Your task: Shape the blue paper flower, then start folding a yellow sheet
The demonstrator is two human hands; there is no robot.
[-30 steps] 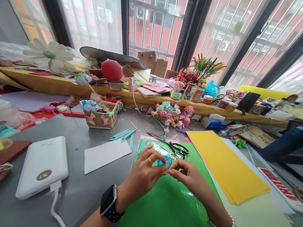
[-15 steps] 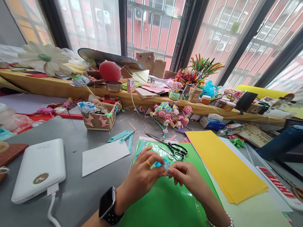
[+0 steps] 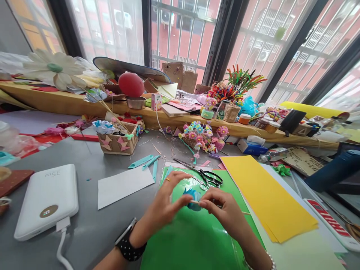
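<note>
"What's farthest left on the table (image 3: 87, 225)?"
"Mostly a white power bank (image 3: 46, 202), with a white cable (image 3: 62, 240) plugged into its near end."
"And next along?"
"A box (image 3: 119, 145) with pink triangles on its front, set farther back. Nearer, and a bit to the right, is a white card (image 3: 125, 188). Teal strips (image 3: 140, 162) lie by the card's far right corner."
"Then the left hand (image 3: 164, 200)?"
"Yes, with a watch (image 3: 131, 240) on its wrist. It's slightly blurred, fingers raised well away from the thumb. The thumb tip is at the blue paper (image 3: 193, 195); I can't tell whether it presses there."
"Where is that paper, exactly?"
"Between the two hands, above the green sheet (image 3: 185, 242). It has a jagged, darker edge on its left and looks paler on the right. A pale stick (image 3: 195, 202) crosses its near side."
"Anything just behind it?"
"Small scissors (image 3: 198, 181), and black scissors (image 3: 204, 174) right beside them."
"And the right hand (image 3: 222, 204)?"
"Thumb and forefinger are pinched together on the stick. A pale tip shows past the wrist; whether it's the same stick, I can't tell. There's a bracelet (image 3: 271, 261) lower down."
"What's to the right of that?"
"Yellow paper (image 3: 266, 197), then a green bow (image 3: 282, 170) behind it."
</note>
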